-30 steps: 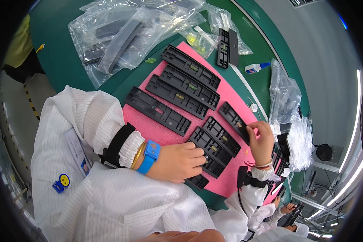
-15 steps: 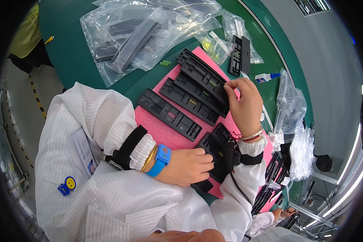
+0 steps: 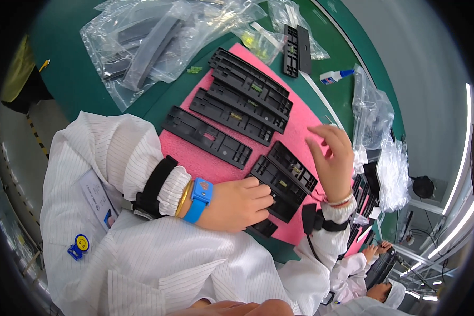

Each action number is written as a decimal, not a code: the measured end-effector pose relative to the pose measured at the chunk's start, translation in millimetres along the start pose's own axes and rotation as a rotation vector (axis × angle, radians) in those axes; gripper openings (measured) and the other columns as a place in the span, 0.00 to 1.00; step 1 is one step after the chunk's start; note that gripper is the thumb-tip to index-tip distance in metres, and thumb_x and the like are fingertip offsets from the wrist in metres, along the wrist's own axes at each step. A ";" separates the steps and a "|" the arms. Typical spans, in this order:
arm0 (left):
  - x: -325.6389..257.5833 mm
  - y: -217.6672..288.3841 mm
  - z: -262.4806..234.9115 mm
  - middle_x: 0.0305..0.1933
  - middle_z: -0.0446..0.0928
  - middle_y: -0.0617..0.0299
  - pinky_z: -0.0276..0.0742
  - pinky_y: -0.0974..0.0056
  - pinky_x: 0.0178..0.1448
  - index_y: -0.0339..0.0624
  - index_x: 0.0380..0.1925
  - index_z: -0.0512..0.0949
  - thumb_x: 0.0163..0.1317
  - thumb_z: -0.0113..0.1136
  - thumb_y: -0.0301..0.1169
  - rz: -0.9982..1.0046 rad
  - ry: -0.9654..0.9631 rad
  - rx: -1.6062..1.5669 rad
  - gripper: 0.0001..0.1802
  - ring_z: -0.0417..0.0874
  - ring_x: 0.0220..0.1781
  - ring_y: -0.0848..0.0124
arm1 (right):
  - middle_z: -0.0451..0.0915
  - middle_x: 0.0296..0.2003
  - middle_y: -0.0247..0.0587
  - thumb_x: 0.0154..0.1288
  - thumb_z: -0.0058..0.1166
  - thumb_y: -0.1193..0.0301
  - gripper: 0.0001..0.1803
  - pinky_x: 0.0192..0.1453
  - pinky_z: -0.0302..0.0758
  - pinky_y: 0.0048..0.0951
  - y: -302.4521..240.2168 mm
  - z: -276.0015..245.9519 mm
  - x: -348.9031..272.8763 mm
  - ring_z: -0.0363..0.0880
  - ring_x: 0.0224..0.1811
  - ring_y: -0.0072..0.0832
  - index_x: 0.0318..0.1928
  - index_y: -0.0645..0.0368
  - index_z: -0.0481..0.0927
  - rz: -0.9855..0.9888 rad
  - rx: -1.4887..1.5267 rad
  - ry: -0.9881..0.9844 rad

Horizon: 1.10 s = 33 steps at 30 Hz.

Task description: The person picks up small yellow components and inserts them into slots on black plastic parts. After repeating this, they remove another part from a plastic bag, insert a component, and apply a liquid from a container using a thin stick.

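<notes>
My left hand (image 3: 242,205) has its fingers curled at the left end of a black plastic strip (image 3: 279,185); its fingertips and anything in them are hidden. My right hand (image 3: 331,158) is raised over the right side of the pink foam sheet (image 3: 187,160). Its thumb and forefinger are apart, with nothing seen between them. Another black strip (image 3: 292,164) lies between the hands, a small vial-like piece in its middle. Higher on the foam lie several more black ribbed strips (image 3: 231,116) in a slanted row, some with small green, yellow or pink pieces set in them.
Clear plastic bags (image 3: 142,47) holding dark strips cover the far left. A bag of small yellow-green pieces (image 3: 254,43), a black strip pair (image 3: 297,50) and a blue-capped bottle (image 3: 336,77) stand farther right. A co-worker (image 3: 361,268) works at lower right.
My right hand has drawn back from the upper strips toward me, its fingers spreading. The black strips between my hands are now more in sight. My left hand stays by its strip.
</notes>
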<state>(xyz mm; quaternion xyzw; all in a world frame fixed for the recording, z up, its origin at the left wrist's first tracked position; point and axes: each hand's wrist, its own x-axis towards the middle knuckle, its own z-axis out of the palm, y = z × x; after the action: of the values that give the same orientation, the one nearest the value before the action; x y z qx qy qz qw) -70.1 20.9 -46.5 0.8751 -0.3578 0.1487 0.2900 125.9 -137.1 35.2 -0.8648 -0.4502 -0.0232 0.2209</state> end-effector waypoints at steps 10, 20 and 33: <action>7.9 -0.7 -15.5 0.44 0.71 0.66 0.65 0.61 0.54 0.50 0.41 0.78 0.45 0.77 0.49 0.002 -0.155 0.038 0.27 0.70 0.52 0.66 | 0.83 0.53 0.41 0.49 0.79 0.71 0.25 0.58 0.77 0.39 5.4 -16.0 -109.5 0.79 0.54 0.40 0.50 0.58 0.88 0.095 0.087 -0.141; 8.6 -0.1 -16.3 0.47 0.71 0.64 0.65 0.58 0.56 0.49 0.49 0.81 0.47 0.78 0.48 0.001 -0.191 0.003 0.30 0.71 0.55 0.63 | 0.82 0.49 0.41 0.52 0.73 0.75 0.19 0.60 0.75 0.43 22.7 -7.1 -120.0 0.79 0.52 0.41 0.47 0.58 0.88 0.132 -0.004 0.018; 10.7 1.5 -19.0 0.50 0.72 0.65 0.66 0.56 0.56 0.50 0.55 0.82 0.48 0.78 0.48 -0.067 -0.192 0.002 0.33 0.71 0.55 0.64 | 0.83 0.45 0.40 0.51 0.78 0.68 0.22 0.51 0.76 0.40 -8.9 -11.2 -129.6 0.79 0.46 0.40 0.48 0.56 0.88 0.084 0.075 0.007</action>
<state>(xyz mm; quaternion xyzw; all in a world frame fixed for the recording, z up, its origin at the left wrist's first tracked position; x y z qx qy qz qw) -64.8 26.0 -26.0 0.8971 -0.3541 0.0548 0.2585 43.7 -236.8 17.6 -0.8741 -0.4132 0.0003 0.2556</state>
